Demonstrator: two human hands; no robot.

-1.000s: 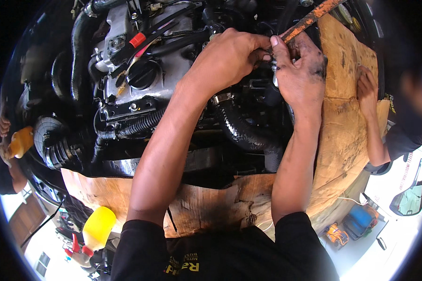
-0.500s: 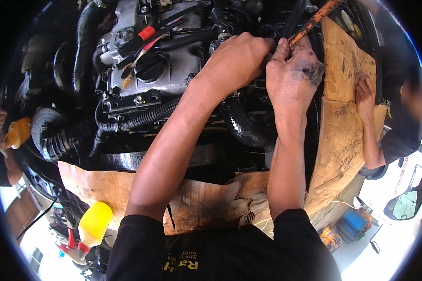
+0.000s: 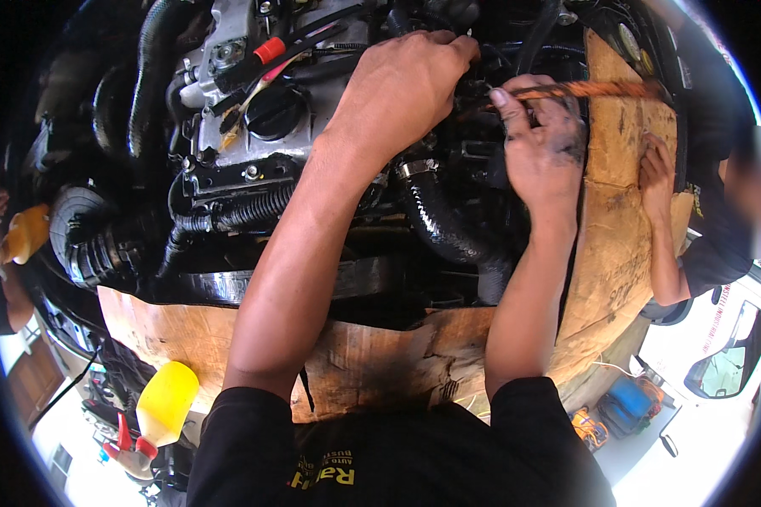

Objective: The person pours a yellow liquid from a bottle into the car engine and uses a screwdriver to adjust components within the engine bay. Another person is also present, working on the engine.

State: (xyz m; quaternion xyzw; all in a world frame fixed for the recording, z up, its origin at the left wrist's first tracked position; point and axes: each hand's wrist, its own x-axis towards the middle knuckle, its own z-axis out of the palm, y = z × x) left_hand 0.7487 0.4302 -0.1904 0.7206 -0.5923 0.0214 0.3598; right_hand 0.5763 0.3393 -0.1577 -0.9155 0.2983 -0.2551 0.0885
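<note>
My left hand (image 3: 410, 89) is over the right side of the engine (image 3: 300, 127), its fingers bent together at a dark part. Whatever lies between those fingertips, if anything, is hidden. To the right, my right hand (image 3: 543, 144), smeared with black grime, grips an orange, black-stained stick-like tool (image 3: 596, 89) between thumb and fingers. The tool lies nearly level, its outer end over the cardboard. Its working end is lost among dark parts near my thumb. Just below and between my hands, a thick black hose (image 3: 435, 211) with a metal clamp (image 3: 418, 167) curves down.
Stained cardboard covers the front edge (image 3: 380, 363) and right side (image 3: 621, 169) of the engine bay. Another person's hand (image 3: 655, 165) rests on the right sheet. At left, another hand is beside a yellowish bottle (image 3: 27, 234). A yellow spray bottle (image 3: 167, 404) hangs at lower left.
The orange tool has swung from steeply slanted to nearly level. My right hand has shifted slightly right and down, while my left has moved left and up, leaving a wider gap.
</note>
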